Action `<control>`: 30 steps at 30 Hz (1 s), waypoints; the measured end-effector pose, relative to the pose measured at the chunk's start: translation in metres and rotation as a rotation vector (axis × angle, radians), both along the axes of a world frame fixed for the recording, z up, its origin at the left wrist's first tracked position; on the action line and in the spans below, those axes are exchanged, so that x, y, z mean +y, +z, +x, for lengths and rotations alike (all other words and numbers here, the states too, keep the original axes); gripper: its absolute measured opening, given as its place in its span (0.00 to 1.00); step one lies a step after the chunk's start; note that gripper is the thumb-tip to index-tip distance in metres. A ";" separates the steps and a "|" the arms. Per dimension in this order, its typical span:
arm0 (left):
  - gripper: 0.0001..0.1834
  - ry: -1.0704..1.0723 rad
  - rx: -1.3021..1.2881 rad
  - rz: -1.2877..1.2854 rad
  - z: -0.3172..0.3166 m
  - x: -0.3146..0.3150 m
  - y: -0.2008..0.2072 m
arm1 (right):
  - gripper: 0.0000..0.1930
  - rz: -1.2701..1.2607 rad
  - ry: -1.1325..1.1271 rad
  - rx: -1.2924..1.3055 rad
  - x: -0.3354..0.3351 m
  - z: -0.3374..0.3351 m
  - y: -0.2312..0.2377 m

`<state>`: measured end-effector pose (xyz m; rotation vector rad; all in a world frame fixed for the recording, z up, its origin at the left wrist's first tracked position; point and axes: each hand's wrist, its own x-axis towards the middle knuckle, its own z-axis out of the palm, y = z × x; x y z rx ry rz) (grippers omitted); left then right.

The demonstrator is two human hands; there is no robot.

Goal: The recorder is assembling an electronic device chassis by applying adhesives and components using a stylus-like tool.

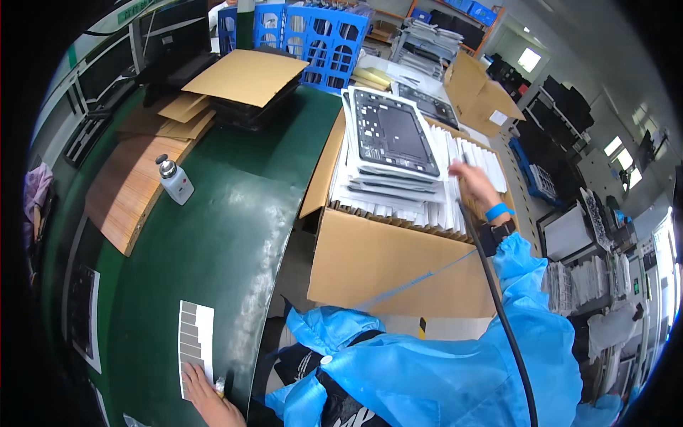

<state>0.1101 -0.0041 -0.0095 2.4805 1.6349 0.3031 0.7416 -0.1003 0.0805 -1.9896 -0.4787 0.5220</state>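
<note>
My left hand (208,398) lies with fingers stretched out on the lower part of a white label sheet (203,326) with grey rectangles, on the green table. A small pale object (220,386) sits beside that hand; its kind is unclear. My right hand (475,185), with a blue wristband, is at the right edge of a stack of flat pieces in white sleeves. Its fingers are bent together, and what they hold, if anything, is hidden. On top of the stack rests a black tablet housing (395,132). Beneath is an open cardboard box (398,263) packed with white sleeves (480,165).
A white pump bottle (176,182) stands on the green table (213,242) near a wooden board (128,188). Farther back are a cardboard sheet (249,75) on black trays and a blue crate (324,46). A black cable (501,313) hangs in front of my right arm.
</note>
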 end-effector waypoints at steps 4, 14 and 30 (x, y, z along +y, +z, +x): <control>0.32 0.011 0.050 0.011 0.001 -0.002 -0.001 | 0.25 0.036 0.087 0.279 0.022 0.020 -0.027; 0.32 0.027 0.021 -0.019 0.004 -0.004 -0.001 | 0.27 0.041 0.198 0.348 0.049 -0.001 -0.007; 0.28 -0.451 -1.491 -0.790 0.069 0.001 0.055 | 0.32 0.020 0.207 0.507 0.054 -0.010 -0.008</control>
